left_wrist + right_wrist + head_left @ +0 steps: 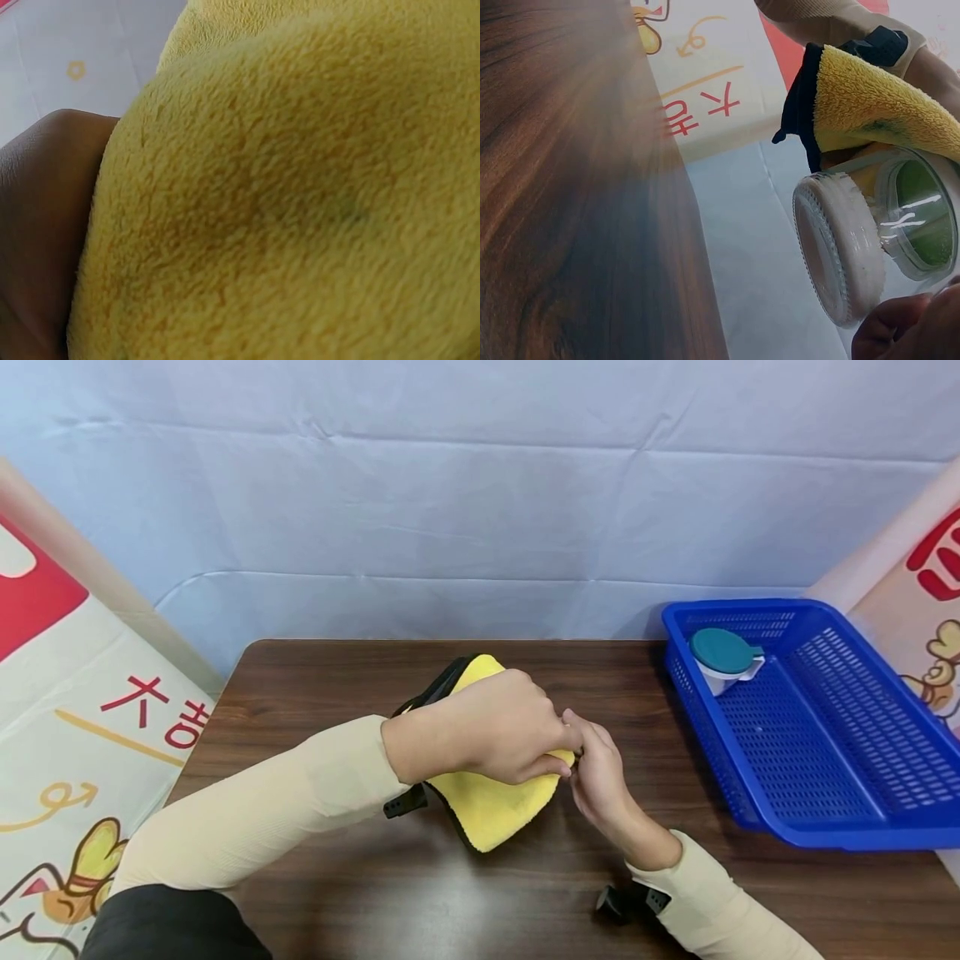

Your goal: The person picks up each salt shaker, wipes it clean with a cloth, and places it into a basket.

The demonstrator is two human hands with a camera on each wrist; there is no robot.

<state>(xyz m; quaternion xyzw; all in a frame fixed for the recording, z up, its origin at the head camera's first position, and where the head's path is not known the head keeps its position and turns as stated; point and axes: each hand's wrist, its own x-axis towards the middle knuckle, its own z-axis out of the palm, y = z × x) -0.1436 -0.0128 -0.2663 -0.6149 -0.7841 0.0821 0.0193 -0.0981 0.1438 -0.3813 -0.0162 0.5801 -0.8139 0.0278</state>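
Observation:
My left hand grips a fluffy yellow cloth with a dark border, near the table's middle. In the left wrist view the cloth fills most of the picture beside part of the hand. My right hand meets the left one at the cloth's right corner. Seen from the right wrist, a clear glass jar with a thick ribbed base and green showing inside is held by the fingers of that hand. The cloth lies against the jar's upper side. The head view hides the jar.
To the right stands a blue plastic basket on the brown wooden table. Inside its far left corner is a container with a teal lid and a white handle. A pale cloth backdrop hangs behind the table.

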